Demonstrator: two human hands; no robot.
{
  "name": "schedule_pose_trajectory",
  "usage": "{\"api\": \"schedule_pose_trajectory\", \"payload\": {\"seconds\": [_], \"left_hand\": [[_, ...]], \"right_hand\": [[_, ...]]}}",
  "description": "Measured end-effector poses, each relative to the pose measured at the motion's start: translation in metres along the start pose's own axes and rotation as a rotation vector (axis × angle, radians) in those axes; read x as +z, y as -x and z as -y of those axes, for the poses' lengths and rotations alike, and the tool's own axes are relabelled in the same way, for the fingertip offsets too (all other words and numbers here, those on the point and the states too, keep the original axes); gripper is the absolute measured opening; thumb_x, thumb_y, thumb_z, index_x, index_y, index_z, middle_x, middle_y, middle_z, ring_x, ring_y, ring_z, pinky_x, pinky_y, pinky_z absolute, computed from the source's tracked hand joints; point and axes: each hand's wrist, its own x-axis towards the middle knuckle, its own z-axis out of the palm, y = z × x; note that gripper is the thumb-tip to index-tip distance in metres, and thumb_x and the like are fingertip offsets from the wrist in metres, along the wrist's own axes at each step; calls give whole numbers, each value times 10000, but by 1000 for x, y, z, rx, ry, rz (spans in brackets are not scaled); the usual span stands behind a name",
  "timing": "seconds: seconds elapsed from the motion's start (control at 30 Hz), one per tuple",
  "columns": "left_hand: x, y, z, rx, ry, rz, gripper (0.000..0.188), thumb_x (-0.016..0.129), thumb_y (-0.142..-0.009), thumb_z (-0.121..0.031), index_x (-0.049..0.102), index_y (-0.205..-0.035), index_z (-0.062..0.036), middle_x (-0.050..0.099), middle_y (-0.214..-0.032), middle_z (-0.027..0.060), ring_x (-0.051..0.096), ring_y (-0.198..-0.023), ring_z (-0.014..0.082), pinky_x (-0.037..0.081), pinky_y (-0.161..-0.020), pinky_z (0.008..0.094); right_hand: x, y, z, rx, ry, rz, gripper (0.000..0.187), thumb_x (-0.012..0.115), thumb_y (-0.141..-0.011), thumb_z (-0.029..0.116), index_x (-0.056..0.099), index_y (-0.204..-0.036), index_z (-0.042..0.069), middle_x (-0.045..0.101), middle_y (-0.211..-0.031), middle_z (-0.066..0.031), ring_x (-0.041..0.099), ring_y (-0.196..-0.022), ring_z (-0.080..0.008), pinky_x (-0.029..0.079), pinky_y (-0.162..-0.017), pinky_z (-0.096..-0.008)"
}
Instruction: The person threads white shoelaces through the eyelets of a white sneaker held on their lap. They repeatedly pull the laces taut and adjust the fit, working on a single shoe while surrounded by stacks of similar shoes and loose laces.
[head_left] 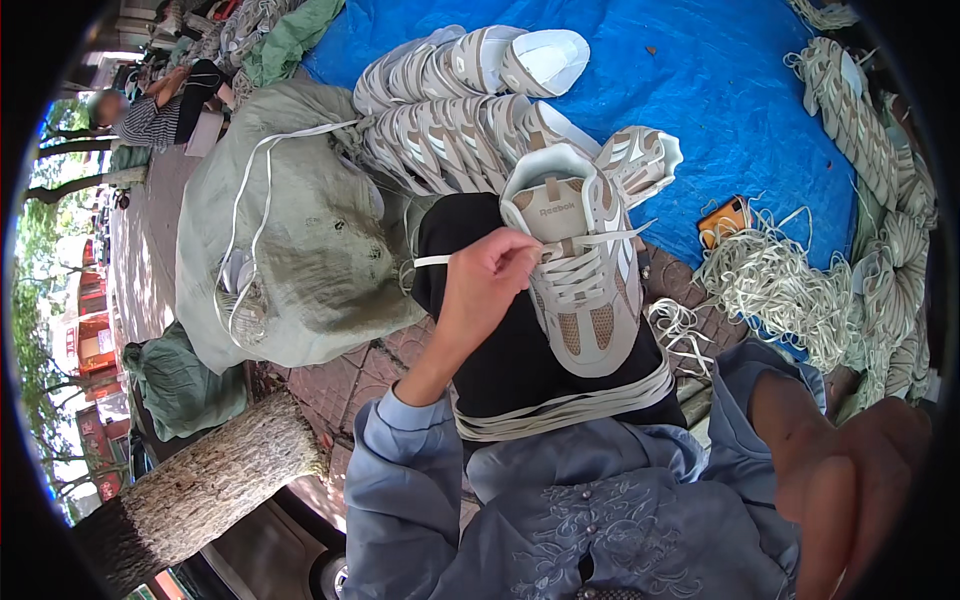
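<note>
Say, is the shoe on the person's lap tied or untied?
Untied: the lace crosses the shoe in rows, but a loose end juts out to the right and no bow shows.

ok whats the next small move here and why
Probably bring the right hand over to the flat off-white lace: its loose end juts right of the beige and white sneaker, the left hand pinches it high on the shoe, and the right hand is away from both.
</note>
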Motion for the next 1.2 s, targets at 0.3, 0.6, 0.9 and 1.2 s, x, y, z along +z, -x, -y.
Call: {"api": "schedule_pose_trajectory", "payload": {"seconds": [0.3, 0.6, 0.9, 1.2], "left_hand": [[32, -3, 0, 398, -884, -231, 159, 644, -655, -127, 513, -695, -47, 509, -565, 70, 550, -513, 230, 423, -422, 325], [-1, -6, 1, -284, 355, 186, 57, 599, -736, -60, 577, -724, -8, 496, -583, -18, 426, -467, 61, 322, -425, 203], [6, 8, 1, 412, -465, -121, 85, 631, -676, -13, 555, -703, -37, 462, -535, 15, 459, -458, 117, 360, -435, 241], [18, 5, 8, 660, -832, -486, 166, 605, -598, 5, 471, -664, -67, 406, -542, 26, 457, -476, 186, 373, -413, 305]], "right_hand": [[-12, 1, -15, 71, 61, 19, 184, 681, -579, 26, 601, -744, 22, 551, -697, -55, 530, -628, -169, 416, -560, -291], [-34, 9, -26, 90, 242, -8, 198, 687, -571, 40, 605, -750, 27, 542, -689, -46, 524, -615, -161, 409, -549, -285], [-95, 70, -151, 543, 1398, 301, 191, 683, -543, 96, 616, -720, 72, 528, -708, -13, 529, -734, -168, 449, -586, -295], [-93, 77, -159, 60, 1681, 538, 131, 551, -456, 136, 482, -554, 83, 403, -607, -11, 460, -634, -154, 384, -461, -256]]}}
